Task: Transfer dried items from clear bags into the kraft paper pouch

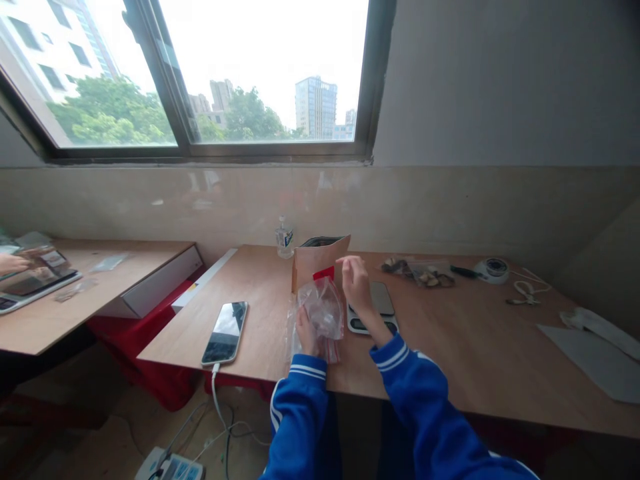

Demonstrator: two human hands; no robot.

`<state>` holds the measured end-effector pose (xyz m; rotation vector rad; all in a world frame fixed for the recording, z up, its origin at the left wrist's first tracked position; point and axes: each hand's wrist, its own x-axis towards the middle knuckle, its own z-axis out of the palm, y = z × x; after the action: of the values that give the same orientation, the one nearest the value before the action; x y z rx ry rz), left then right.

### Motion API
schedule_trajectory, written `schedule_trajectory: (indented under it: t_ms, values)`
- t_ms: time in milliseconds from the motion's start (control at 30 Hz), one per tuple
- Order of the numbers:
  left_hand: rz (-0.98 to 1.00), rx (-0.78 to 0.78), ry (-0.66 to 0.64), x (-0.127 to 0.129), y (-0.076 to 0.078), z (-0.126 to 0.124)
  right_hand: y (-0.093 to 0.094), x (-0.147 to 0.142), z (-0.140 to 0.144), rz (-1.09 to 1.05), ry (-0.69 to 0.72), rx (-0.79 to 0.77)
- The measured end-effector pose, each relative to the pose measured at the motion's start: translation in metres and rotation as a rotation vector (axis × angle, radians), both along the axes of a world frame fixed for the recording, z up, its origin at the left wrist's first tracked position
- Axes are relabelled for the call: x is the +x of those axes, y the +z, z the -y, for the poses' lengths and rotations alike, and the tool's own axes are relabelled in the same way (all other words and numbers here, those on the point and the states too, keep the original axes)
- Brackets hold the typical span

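My left hand (305, 331) grips the lower edge of a clear zip bag (324, 308) with a red strip at its top. My right hand (356, 283) is raised at the bag's top, fingers pinched near the red strip. Behind the bag stands a brown paper pouch (320, 259) with its mouth open. A small digital scale (379, 308) lies on the wooden table (465, 347) just right of the bag, partly under my right wrist. Both arms wear blue sleeves with white stripes.
A phone (225, 332) on a charging cable lies left of the bag. A small bottle (284, 240) stands by the wall. A pile of dried pieces (420, 272), a tape roll (493, 270), scissors (525, 291) and paper sheets (595, 353) lie to the right. Another person's hand (11, 264) is at a second table on the left.
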<state>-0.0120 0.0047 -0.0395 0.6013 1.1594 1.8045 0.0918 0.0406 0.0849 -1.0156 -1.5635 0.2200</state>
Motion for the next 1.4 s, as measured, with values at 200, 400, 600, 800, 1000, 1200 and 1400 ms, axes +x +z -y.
schedule_trajectory:
  t_ms: [200, 400, 600, 800, 1000, 1200, 1400]
  values:
    - [0.028, 0.067, -0.027, 0.002, 0.006, 0.001, -0.060, -0.007, 0.033, -0.234, 0.340, -0.508]
    - [0.018, 0.035, -0.146, 0.006, 0.011, 0.006, -0.082, 0.014, 0.035, -0.285, 0.187, -0.492]
    - [-0.041, -0.025, -0.222, 0.008, 0.016, 0.010, -0.087, 0.048, 0.034, -0.108, 0.081, -0.274]
    - [-0.008, -0.018, -0.034, 0.003, 0.013, 0.006, -0.100, 0.154, -0.015, 0.161, -0.447, -0.038]
    - [-0.171, -0.031, -0.056, 0.011, 0.030, 0.014, -0.135, 0.251, -0.071, 0.459, -0.774, -0.199]
    - [-0.309, -0.142, -0.132, 0.002, 0.080, 0.012, -0.152, 0.265, -0.090, 0.625, -0.738, -0.203]
    - [-0.343, 0.010, -0.084, -0.019, 0.122, 0.023, -0.144, 0.262, -0.084, 0.658, -0.773, -0.209]
